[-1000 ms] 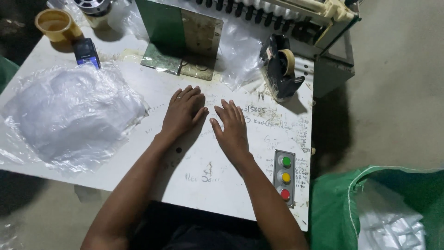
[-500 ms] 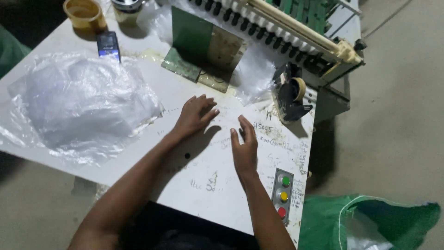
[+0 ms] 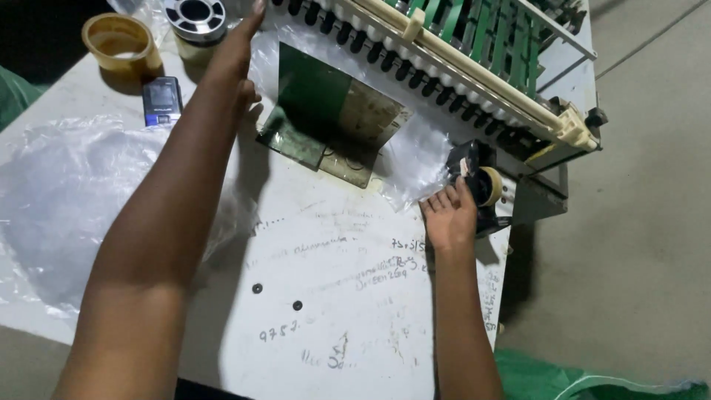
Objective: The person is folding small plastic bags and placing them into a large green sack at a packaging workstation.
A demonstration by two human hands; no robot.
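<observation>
My left hand (image 3: 235,55) reaches far forward to the back of the white table (image 3: 333,296), its fingers spread on clear plastic beside the row of black rollers of the bag machine (image 3: 474,67). It holds nothing that I can see. My right hand (image 3: 449,215) rests flat near the table's right edge, fingertips on the corner of a clear plastic sheet (image 3: 418,159), just beside a black tape dispenser (image 3: 480,185) with a tan roll.
A pile of clear plastic bags (image 3: 67,200) lies at the left. At the back left stand a tan tape roll (image 3: 118,41), a silver reel (image 3: 195,16) and a small dark phone (image 3: 162,100). A green metal plate (image 3: 326,111) leans under the rollers. A green sack (image 3: 578,378) sits at the lower right.
Both hands left the middle of the table. The left arm stretched forward to the machine's rollers; the right hand slid right and forward to the plastic sheet by the tape dispenser.
</observation>
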